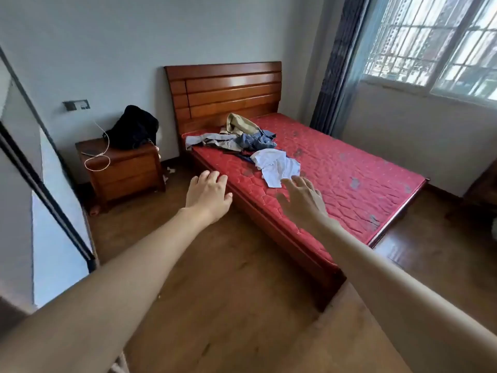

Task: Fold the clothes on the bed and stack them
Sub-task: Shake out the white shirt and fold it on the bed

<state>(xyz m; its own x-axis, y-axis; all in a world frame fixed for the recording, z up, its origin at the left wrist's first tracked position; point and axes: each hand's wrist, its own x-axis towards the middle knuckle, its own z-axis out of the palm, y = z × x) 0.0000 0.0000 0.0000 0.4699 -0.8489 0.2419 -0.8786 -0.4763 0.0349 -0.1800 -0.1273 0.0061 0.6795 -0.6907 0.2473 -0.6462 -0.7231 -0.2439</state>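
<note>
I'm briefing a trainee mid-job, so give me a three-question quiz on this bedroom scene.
1. True or false: the clothes on the bed are already folded.
2. Which garment lies nearest the right hand? A) white shirt B) tan garment C) black bag
3. Fill in: the left hand holds ____.

Key: 1 false, they lie crumpled; 2 A; 3 nothing.

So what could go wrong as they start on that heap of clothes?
The clothes pile is tangled, so lifting the white shirt, nearest the right hand, might drag others along. Some garments overhang the mattress edge near the nightstand and could slip to the floor.
</note>
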